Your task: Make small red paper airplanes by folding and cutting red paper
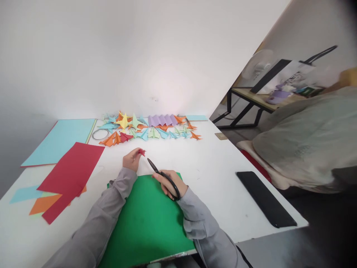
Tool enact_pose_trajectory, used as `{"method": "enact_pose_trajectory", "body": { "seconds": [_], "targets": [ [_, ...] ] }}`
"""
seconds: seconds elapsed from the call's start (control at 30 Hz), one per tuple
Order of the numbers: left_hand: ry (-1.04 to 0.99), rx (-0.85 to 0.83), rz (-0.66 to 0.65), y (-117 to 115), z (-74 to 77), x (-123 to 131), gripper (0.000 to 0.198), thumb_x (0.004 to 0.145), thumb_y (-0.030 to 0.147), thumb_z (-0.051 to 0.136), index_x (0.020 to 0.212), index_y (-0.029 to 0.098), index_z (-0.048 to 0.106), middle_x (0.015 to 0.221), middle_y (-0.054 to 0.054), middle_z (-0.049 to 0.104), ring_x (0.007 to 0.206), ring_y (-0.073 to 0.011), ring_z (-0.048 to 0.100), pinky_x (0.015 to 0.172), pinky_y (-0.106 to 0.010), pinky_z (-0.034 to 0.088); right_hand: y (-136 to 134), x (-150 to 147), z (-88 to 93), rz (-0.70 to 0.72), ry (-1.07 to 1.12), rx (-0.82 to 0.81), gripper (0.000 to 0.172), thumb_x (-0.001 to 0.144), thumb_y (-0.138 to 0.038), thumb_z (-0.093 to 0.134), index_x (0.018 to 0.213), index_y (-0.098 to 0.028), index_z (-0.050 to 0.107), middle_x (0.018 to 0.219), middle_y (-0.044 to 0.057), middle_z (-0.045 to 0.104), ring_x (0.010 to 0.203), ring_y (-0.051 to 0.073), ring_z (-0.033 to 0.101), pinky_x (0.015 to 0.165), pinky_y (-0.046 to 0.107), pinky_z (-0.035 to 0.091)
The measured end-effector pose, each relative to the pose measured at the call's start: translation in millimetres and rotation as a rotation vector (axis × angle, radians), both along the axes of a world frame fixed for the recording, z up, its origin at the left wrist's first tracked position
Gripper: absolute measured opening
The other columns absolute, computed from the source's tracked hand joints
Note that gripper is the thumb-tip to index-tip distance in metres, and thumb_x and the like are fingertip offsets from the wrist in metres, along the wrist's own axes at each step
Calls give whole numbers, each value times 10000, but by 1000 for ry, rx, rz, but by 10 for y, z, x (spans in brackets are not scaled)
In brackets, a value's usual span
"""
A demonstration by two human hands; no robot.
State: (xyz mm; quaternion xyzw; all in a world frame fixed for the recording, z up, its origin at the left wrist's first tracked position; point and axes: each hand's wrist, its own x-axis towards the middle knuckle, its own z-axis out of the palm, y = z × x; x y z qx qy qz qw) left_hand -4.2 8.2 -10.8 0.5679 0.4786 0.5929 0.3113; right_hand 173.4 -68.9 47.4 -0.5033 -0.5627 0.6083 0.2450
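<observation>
Between the fingertips of my left hand (131, 159) is a small red folded paper piece (142, 152), raised over the white table. My right hand (170, 182) grips black-handled scissors (153, 165), their dark blades together and pointing up and left toward the red piece, a small gap apart from it. Below both hands lies a green sheet (147, 219) at the table's front edge. Behind them, rows of folded paper shapes in several colours (153, 132) stand along the wall, with a purple pleated paper strip (162, 120) among them.
At the left are a large red paper sheet (74, 163), light blue sheets (61, 137), orange paper (44, 204) and a wire coil (100, 134). A flat black object (264, 199) lies near the right edge. Beyond the table, a person in a pale shirt (306, 130) is beside a bench.
</observation>
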Motion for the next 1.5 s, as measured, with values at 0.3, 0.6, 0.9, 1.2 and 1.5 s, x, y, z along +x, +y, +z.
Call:
{"method": "enact_pose_trajectory", "body": {
  "seconds": [0.3,0.6,0.9,1.2,1.5],
  "targets": [
    [-294,-50,-58,-5,132,77,255,588,295,712,771,138,629,731,-60,703,749,-203,673,794,-374,539,287,262,-233,-530,-919,441,349,802,-256,484,1124,-122,501,870,105,630,768,214,600,643,295,410],
    [-273,-109,-101,-95,193,167,304,469,279,775,689,127,630,653,-53,696,659,-196,674,709,-348,565,422,372,-401,-489,-1241,624,271,791,-176,479,1014,-99,612,906,163,573,866,258,521,739,349,370],
    [-397,-307,-94,-203,210,300,487,371,294,817,756,98,590,565,-35,668,434,-172,616,428,-289,540,343,61,-307,-524,-362,1055,207,830,-272,465,939,-164,604,818,82,583,755,177,549,640,313,463],
    [-374,-374,-142,-235,153,275,493,380,344,811,767,99,630,627,-49,693,512,-189,647,518,-322,577,395,-213,-268,-265,-27,1213,157,846,-162,465,880,-178,617,782,59,646,747,143,581,672,276,480],
    [-329,-362,-249,-257,164,270,465,511,357,775,865,82,650,641,-59,694,541,-203,659,533,-336,582,363,-126,-289,-325,-51,1013,170,847,-228,467,842,-189,632,789,57,652,727,141,588,640,267,483]
  ]
}}
